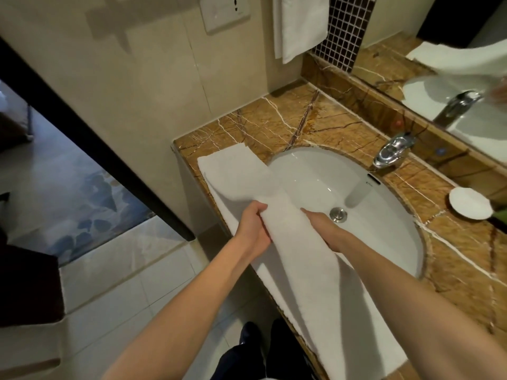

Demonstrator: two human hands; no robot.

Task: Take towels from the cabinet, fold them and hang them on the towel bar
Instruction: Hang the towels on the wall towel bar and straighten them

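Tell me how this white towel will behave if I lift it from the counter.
Probably floppy: the towel creases and bunches between the left hand and right hand. Lifted from there, both ends would likely droop. It looks light and unlikely to slip from a pinch.

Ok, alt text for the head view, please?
The left hand and right hand hold a long white cloth towel laid along the front edge of a brown veined marble counter, overlapping a white oval sink. A second white towel hangs on the wall.

one head-worn wide view looks steeply down, close over the sink (315, 174) and counter (274, 124)
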